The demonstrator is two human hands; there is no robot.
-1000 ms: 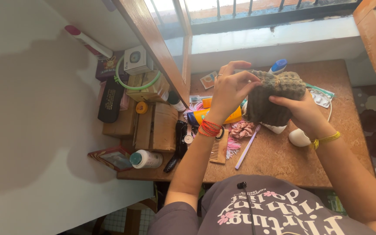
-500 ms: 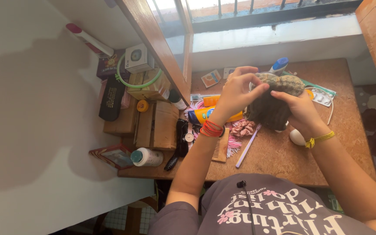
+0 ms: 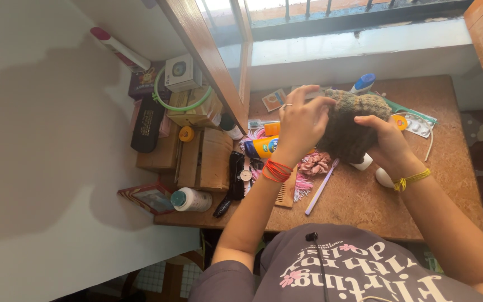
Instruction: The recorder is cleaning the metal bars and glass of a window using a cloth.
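Taking the knitted cap [image 3: 352, 126] as the landmark, it is held up above the middle of the desk [image 3: 420, 196]. Left of the cap, along the desk's left edge, stand wooden boxes [image 3: 203, 159], and a white bottle [image 3: 191, 199] lies at the front corner. Nearer the cap lie a wristwatch [image 3: 245, 174], a wooden comb [image 3: 286, 190] and a pink scrunchie [image 3: 314, 164]. The left hand [image 3: 303, 123] pinches the cap's left side, fingers closed on the knit. The right hand [image 3: 387, 142] has its grip closed on the cap's right side. Right of the cap, a pill strip [image 3: 418, 125] lies near the back, with bare desk running to the right edge.
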